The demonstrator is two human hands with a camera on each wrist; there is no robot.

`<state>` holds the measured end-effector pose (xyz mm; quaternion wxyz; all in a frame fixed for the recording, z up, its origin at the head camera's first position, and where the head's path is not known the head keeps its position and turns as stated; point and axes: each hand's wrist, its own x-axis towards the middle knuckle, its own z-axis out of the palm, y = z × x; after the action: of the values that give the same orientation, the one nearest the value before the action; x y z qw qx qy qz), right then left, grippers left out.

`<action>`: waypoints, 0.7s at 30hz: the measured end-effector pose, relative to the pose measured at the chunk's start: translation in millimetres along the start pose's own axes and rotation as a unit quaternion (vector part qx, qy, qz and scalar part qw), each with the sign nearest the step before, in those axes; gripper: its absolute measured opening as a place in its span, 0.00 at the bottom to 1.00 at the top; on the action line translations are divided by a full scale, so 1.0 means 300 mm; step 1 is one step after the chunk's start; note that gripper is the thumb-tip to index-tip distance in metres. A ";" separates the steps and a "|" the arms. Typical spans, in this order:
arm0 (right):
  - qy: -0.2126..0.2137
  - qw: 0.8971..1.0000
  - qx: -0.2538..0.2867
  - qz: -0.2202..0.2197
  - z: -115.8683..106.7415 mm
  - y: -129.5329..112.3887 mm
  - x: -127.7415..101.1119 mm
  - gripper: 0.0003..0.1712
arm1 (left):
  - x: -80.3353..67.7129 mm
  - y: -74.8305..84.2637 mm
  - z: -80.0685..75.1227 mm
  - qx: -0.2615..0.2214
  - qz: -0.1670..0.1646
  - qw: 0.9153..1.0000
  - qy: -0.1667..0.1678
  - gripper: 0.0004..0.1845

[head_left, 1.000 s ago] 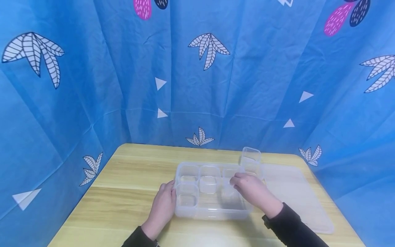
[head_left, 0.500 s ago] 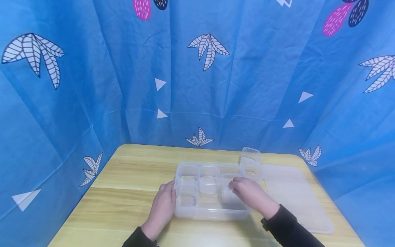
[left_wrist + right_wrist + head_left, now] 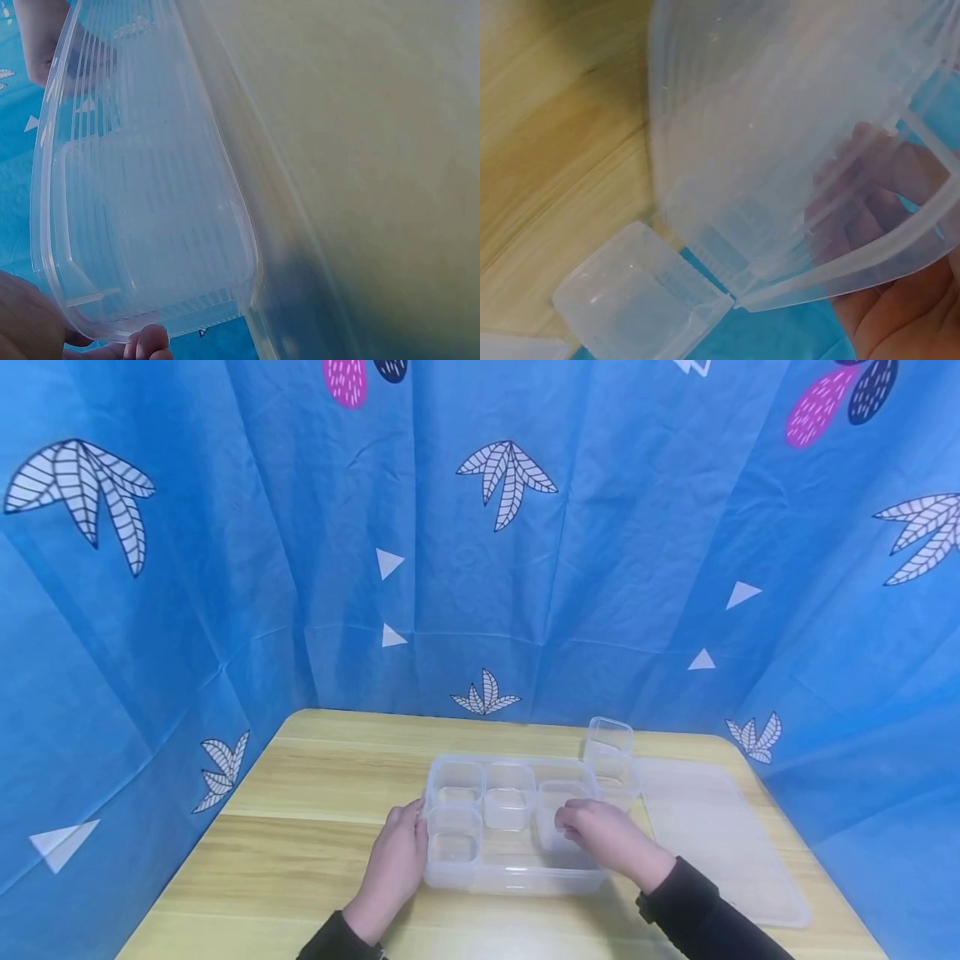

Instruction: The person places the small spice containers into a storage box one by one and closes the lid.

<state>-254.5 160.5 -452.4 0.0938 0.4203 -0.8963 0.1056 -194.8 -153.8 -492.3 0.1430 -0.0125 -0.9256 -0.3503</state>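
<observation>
Four small cups (image 3: 457, 782) in clear tray (image 3: 517, 881).

Small tubs (image 3: 457, 785) sit in the tray (image 3: 517, 881); a lid (image 3: 712, 835) lies right, another tub (image 3: 609, 745) behind.
</observation>
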 end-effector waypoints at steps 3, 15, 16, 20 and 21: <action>-0.003 1.000 0.001 -0.002 0.006 0.008 -0.001 0.18 | 0.000 0.003 0.000 0.000 -0.002 1.000 0.000 0.21; -0.002 1.000 0.010 0.006 0.014 0.021 0.012 0.18 | -0.002 0.006 -0.003 -0.002 -0.005 1.000 -0.005 0.21; -0.003 1.000 0.009 0.006 0.013 0.021 0.014 0.18 | -0.002 0.006 -0.004 -0.002 -0.006 1.000 -0.007 0.21; -0.007 1.000 0.006 0.005 0.012 0.024 0.024 0.19 | -0.002 0.007 -0.005 -0.003 -0.008 1.000 -0.009 0.21; -0.007 1.000 0.005 0.005 0.011 0.025 0.026 0.20 | -0.001 0.007 -0.005 -0.002 -0.008 1.000 -0.008 0.21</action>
<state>-265.5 158.6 -454.5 0.0847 0.4168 -0.8986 0.1079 -193.7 -153.1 -489.9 0.1323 -0.0083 -0.9260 -0.3534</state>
